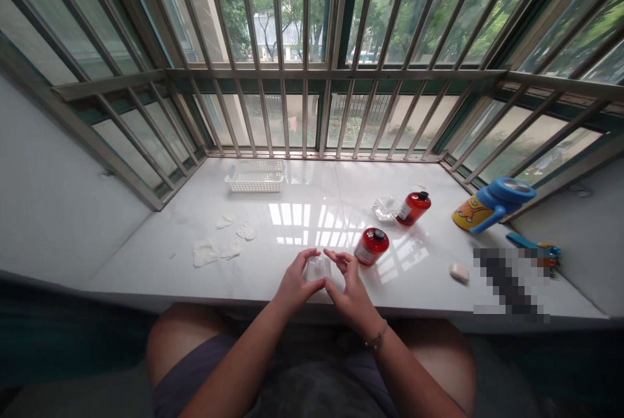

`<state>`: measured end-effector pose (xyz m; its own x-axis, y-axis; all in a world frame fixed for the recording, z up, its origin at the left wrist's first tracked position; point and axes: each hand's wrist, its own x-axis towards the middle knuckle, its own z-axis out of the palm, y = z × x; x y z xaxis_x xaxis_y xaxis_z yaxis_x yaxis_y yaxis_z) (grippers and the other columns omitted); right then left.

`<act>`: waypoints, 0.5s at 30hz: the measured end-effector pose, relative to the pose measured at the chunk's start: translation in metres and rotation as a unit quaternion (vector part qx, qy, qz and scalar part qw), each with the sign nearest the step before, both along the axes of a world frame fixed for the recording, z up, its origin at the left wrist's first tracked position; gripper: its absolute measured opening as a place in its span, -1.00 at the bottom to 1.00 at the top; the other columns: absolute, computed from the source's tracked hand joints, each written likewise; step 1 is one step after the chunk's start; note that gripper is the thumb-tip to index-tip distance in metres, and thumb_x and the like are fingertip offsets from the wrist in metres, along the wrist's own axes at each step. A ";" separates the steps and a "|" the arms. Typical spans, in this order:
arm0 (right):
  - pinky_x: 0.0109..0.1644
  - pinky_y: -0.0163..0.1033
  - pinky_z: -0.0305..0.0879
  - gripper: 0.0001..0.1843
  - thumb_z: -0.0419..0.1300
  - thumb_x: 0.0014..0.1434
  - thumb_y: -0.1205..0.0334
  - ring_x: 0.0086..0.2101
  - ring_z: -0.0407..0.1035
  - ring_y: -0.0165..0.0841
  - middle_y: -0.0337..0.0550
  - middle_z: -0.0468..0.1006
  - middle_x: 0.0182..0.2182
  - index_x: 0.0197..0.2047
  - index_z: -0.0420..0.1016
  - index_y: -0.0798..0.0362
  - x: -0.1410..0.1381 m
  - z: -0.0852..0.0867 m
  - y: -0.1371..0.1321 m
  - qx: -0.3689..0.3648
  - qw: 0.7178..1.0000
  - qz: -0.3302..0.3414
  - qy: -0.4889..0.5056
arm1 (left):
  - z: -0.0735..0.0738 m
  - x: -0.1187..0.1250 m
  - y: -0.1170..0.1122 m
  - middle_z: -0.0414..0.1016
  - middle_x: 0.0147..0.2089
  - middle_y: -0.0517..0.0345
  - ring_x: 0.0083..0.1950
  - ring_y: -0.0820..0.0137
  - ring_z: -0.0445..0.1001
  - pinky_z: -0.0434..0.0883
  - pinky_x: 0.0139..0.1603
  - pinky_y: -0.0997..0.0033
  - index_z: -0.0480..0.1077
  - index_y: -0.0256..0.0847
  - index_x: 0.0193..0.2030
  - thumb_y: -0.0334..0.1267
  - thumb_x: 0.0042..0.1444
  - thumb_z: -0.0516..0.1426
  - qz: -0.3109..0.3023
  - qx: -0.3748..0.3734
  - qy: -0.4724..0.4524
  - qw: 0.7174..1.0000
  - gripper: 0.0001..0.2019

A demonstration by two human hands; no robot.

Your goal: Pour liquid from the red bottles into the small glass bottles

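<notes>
Both my hands meet over the near edge of a white marble sill [160, 255]. Between them is a small clear, pale object [317, 268], perhaps a little container or pad. My left hand [295, 281] pinches its left side with curled fingers. My right hand [348, 288] holds its right side, fingers bent toward it. A red bottle [371, 246] stands just right of my right hand. A second red bottle with a black cap [414, 207] lies tilted farther back, beside a clear glass dish [387, 209].
Several white crumpled pads [221, 244] lie at the left. A white slatted basket [255, 175] sits by the barred window [307, 73]. At right are a blue and yellow cup [492, 203], a small white piece [459, 272] and a blurred-out patch.
</notes>
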<state>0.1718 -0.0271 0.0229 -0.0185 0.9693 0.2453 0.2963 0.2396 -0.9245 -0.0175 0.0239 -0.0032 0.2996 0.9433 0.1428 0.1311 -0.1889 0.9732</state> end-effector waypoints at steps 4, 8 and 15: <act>0.34 0.14 0.44 -0.51 0.23 0.35 0.15 0.23 0.50 -0.11 0.07 0.59 0.14 0.25 0.15 -0.08 -0.004 -0.001 -0.001 -0.010 0.999 -0.026 -0.019 | 0.000 0.000 0.000 0.49 0.37 -0.07 0.42 0.03 0.48 0.37 0.50 -0.09 0.34 -0.04 0.35 -0.20 0.08 0.46 0.001 -0.001 0.007 1.000 -0.29; 0.33 0.11 0.45 -0.57 0.25 0.35 0.13 0.17 0.53 -0.13 0.01 0.59 0.10 0.20 0.20 -0.08 -0.005 0.002 0.000 0.007 0.998 -0.059 -0.027 | 0.002 0.001 0.000 0.50 0.37 -0.05 0.41 0.05 0.49 0.38 0.49 -0.08 0.36 -0.04 0.33 -0.17 0.11 0.44 0.006 0.002 0.014 1.000 -0.34; 0.12 0.03 0.52 -0.63 0.25 0.27 0.24 0.01 0.58 -0.15 -0.12 0.63 -0.07 0.12 0.31 -0.09 -0.004 0.012 0.023 -0.026 0.998 -0.014 -0.056 | 0.008 0.001 0.000 0.54 0.33 -0.04 0.34 0.03 0.55 0.44 0.41 -0.08 0.37 -0.03 0.33 -0.26 0.06 0.44 0.010 -0.001 0.036 0.999 -0.32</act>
<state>0.1678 -0.0043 0.0349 -0.0161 0.9812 0.1922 0.4040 0.1822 -0.8964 -0.0160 0.0241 0.0047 0.2899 0.9495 0.1198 0.2052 -0.1840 0.9613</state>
